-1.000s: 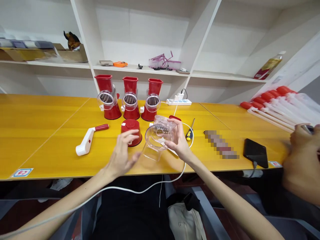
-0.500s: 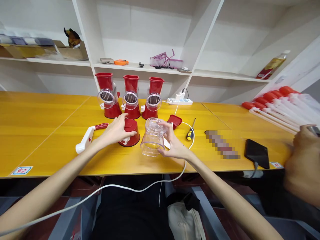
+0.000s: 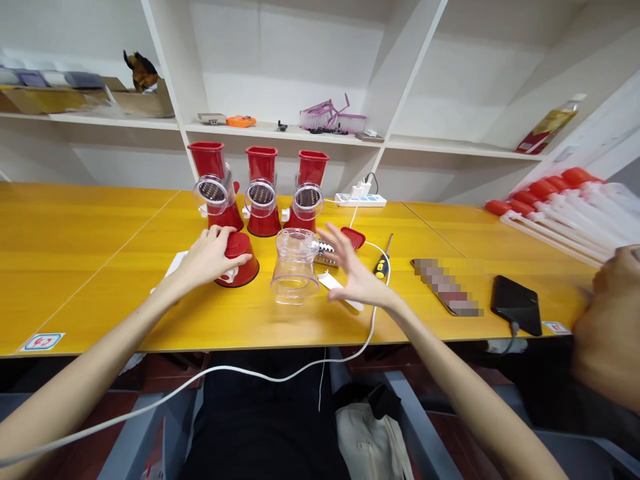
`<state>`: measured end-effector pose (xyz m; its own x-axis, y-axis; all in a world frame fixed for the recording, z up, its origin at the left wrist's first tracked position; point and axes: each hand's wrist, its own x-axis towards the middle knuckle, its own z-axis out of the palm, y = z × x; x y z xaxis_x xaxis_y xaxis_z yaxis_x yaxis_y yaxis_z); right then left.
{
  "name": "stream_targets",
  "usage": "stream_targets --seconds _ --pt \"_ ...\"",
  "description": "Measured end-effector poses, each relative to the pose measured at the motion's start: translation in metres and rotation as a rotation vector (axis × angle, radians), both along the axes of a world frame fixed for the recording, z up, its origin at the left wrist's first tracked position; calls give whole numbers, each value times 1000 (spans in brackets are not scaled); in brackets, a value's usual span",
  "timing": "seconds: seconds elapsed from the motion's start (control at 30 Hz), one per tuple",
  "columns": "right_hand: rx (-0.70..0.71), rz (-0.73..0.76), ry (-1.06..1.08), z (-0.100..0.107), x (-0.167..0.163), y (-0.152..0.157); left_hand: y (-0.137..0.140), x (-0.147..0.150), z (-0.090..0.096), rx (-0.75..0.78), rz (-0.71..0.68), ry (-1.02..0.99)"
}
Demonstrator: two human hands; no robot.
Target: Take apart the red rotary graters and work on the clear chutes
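Head view
Table: a long yellow table [image 3: 100, 227] runs across the frame, with white shelving [image 3: 280, 80] on the wall behind it.
Back row: three assembled red graters [image 3: 260, 190] stand side by side near the far edge, drums facing the camera.
Right side: a screwdriver [image 3: 381, 265], a black phone [image 3: 516, 304] and a stack of red-capped white tubes [image 3: 565, 207] lie well apart from the hands.
Cable: a white cable [image 3: 260, 377] hangs over the near edge of the table.
Left hand: the left hand [image 3: 207, 257] reaches forward, fingers curled over the red base [image 3: 237, 263], grasping it where it sits on the table.
Handle: a white crank handle [image 3: 175, 263] lies just behind the left hand, mostly hidden.
Right hand: the right hand [image 3: 353, 273] is released, fingers spread, holding nothing, just beside the clear housing [image 3: 295, 267].
Clear housing: stands on the table between the two hands, apart from both.
Other person: a blurred hand [image 3: 607, 320] shows at the right edge.
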<state>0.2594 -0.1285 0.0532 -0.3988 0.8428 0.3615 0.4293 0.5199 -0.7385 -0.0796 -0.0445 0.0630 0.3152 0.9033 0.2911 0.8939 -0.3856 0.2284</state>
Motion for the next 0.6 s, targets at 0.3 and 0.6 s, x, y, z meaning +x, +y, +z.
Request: stream_targets --seconds 0.3,0.6 --pt "-90 -719 -348 5 64 77 -60 15 -11 386 -95 -488" --pt "-83 -777 -265 -2 63 96 -114 61 -43 236 -326 -435"
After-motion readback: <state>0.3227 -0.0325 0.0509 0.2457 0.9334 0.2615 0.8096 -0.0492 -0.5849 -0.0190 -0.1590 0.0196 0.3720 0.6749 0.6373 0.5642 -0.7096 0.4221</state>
